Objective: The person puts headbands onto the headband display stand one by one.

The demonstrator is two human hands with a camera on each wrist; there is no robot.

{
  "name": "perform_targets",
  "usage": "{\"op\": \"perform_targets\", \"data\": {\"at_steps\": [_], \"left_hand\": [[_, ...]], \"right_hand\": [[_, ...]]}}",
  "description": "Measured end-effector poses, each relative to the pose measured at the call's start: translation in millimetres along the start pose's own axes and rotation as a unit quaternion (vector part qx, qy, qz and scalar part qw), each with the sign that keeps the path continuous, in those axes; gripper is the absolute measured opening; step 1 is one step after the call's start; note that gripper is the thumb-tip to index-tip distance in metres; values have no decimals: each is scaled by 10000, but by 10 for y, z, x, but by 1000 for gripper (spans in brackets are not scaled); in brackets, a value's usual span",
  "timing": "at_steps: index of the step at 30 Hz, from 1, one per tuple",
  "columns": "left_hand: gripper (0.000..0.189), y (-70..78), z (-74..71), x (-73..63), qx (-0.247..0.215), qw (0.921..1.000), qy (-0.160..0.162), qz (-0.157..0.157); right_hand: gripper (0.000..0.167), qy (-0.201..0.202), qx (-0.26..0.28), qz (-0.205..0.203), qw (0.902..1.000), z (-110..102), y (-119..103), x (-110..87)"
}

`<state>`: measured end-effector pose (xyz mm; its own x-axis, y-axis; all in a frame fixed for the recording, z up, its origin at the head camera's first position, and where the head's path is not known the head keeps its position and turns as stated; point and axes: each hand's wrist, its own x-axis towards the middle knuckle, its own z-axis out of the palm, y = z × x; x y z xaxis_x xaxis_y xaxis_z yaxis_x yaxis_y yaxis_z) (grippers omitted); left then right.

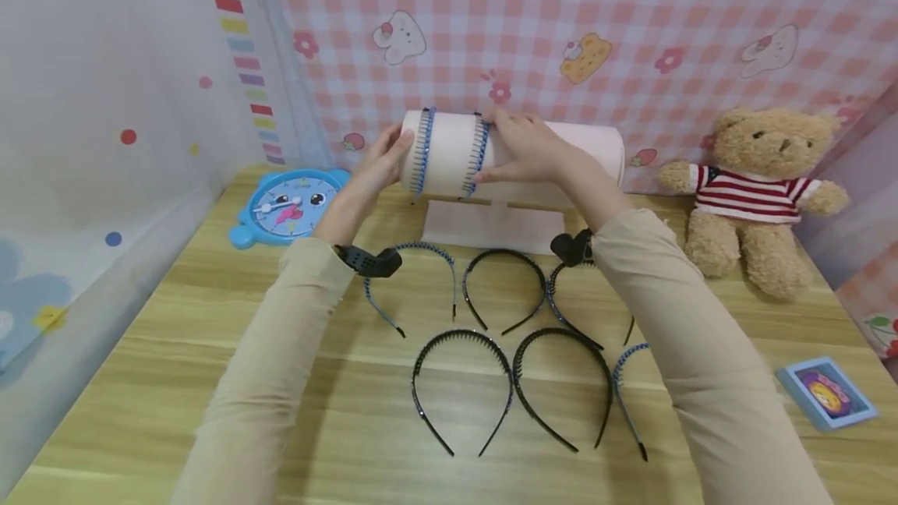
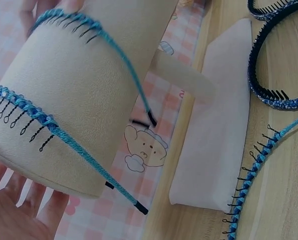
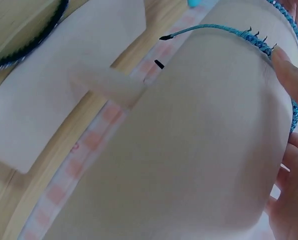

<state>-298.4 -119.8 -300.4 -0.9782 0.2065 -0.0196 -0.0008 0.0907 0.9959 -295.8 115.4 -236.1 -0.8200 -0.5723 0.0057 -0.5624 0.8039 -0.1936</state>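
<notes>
While the left hand (image 1: 379, 160), fingers straight, touches the roll (image 1: 450, 150), the right hand (image 1: 529, 150) grips a blue headband (image 1: 480, 143) over it; a sleeve (image 1: 705, 349) partly hides loose headbands (image 1: 617, 374) before it, a bear (image 1: 744, 244) right of it

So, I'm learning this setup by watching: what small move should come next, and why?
Probably lift the right hand off the inner headband: it already straddles the white roll, roughly parallel to the outer headband, with more headbands lying on the table.

The right sleeve (image 1: 715, 357) partly hides a blue headband (image 1: 619, 374)
</notes>
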Motion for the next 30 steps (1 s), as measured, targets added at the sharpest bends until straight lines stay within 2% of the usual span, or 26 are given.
{"op": "perform_targets", "data": {"at_steps": [9, 16, 20, 24, 30], "left_hand": [[59, 23, 52, -8, -156, 9999, -38, -43], [58, 39, 107, 1, -136, 9999, -22, -93], [58, 31, 114, 19, -164, 9998, -37, -107], [57, 22, 103, 37, -226, 9997, -50, -125], [58, 29, 25, 37, -296, 9993, -11, -222]], "right_hand": [[94, -54, -10, -29, 10000, 55, -192, 165], [99, 95, -2, 16, 10000, 81, -150, 137], [111, 341, 335, 124, 9988, 27, -40, -9], [115, 583, 751, 368, 9948, -93, 148, -256], [124, 646, 1410, 1018, 9826, -153, 552, -632]]}}
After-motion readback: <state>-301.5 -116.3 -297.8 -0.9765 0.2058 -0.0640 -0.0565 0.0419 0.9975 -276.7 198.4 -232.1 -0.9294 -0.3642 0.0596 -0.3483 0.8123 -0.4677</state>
